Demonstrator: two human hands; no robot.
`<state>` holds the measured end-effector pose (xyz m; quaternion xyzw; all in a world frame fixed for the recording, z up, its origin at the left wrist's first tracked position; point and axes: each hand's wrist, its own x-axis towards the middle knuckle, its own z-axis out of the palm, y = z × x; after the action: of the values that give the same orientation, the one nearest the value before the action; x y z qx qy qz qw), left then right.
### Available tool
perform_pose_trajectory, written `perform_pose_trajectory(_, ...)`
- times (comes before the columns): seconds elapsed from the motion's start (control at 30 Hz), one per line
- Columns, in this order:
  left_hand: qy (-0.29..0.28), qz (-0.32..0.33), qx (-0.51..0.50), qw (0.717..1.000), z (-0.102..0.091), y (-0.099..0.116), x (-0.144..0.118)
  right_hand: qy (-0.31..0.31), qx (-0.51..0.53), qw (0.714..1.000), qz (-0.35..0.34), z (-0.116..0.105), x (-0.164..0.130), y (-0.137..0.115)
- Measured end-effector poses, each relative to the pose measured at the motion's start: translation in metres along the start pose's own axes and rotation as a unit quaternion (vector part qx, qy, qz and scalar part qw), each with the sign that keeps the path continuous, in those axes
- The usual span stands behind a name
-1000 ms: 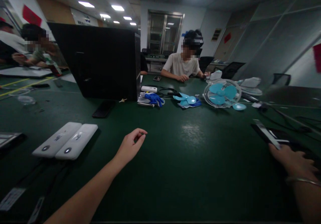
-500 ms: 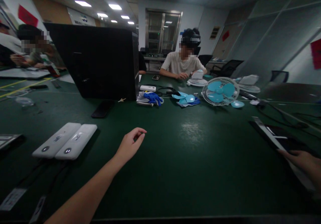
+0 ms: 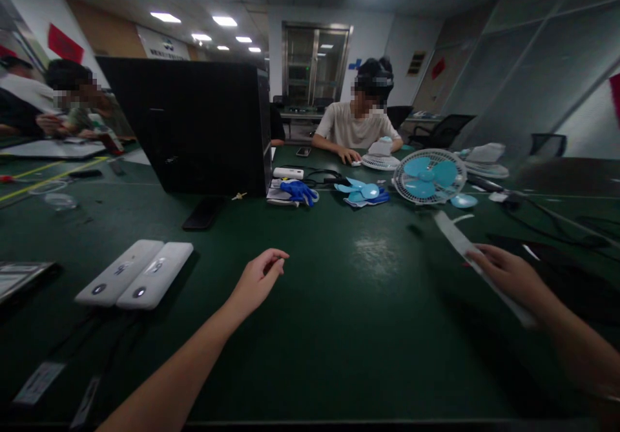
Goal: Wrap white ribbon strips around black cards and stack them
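My left hand [image 3: 258,278] rests over the green table, loosely curled, a small gap between thumb and forefinger and nothing visible in it. On the right, my right hand [image 3: 508,270] is closed on a long, flat white strip [image 3: 501,296], held slanted above the table. A thin pale piece sticks out near the strip's far end. Motion blurs the strip, so its material cannot be made out. Beneath and beyond that hand lies a flat black item [image 3: 537,251], partly covered by the hand.
Two white power banks [image 3: 155,276] with cables lie at left, near a black phone [image 3: 199,215]. A black computer case [image 3: 194,128] stands behind. Blue gloves [image 3: 299,193], a blue fan blade [image 3: 358,190] and a caged fan [image 3: 429,177] line the back. A co-worker [image 3: 358,122] sits opposite.
My right hand has lifted the white strip off the black item and carried it left and upward. My left hand stays nearly in place. The view has shifted slightly.
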<state>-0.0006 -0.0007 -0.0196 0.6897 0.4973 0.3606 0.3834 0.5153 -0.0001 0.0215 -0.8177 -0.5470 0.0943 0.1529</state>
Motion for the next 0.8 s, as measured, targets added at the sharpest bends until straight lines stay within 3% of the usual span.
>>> perform_pose_trajectory(0.1, 0.005, 0.0, -0.043, 0.999, 0.002, -0.002, 0.002, -0.085, 0.077, 0.987, -0.11, 0.011, -0.03, -0.05)
perform_pose_trajectory(0.2, -0.001, -0.032, -0.157, 0.987, 0.002, -0.002, 0.004, -0.232, 0.148, 0.928, -0.25, 0.019, -0.066, -0.093)
perform_pose_trajectory(0.27, -0.063, -0.076, -0.25, 0.963, 0.0, 0.0, 0.003, -0.3, 0.154, 0.892, -0.3, 0.023, -0.087, -0.116)
perform_pose_trajectory(0.33, -0.164, -0.112, -0.284, 0.938, -0.002, 0.002, 0.0, -0.334, 0.148, 0.875, -0.316, 0.027, -0.104, -0.134)
perform_pose_trajectory(0.4, -0.248, -0.124, -0.241, 0.93, -0.003, 0.004, -0.002, -0.355, 0.145, 0.866, -0.32, 0.03, -0.115, -0.145)
perform_pose_trajectory(0.47, -0.292, -0.124, -0.183, 0.931, -0.003, 0.003, -0.004, -0.371, 0.139, 0.861, -0.319, 0.032, -0.118, -0.149)
perform_pose_trajectory(0.57, -0.308, -0.125, -0.144, 0.932, -0.002, 0.002, -0.003, -0.355, 0.117, 0.875, -0.306, 0.035, -0.103, -0.136)
perform_pose_trajectory(0.63, -0.304, -0.125, -0.135, 0.935, -0.002, 0.003, -0.003, -0.305, 0.086, 0.906, -0.28, 0.036, -0.075, -0.113)
perform_pose_trajectory(0.73, -0.303, -0.114, -0.127, 0.938, -0.002, 0.006, -0.003, -0.144, -0.013, 0.972, -0.184, 0.031, -0.019, -0.057)
perform_pose_trajectory(0.8, -0.301, -0.114, -0.119, 0.939, -0.001, 0.008, -0.004, -0.053, -0.066, 0.992, -0.093, 0.022, 0.016, -0.012)
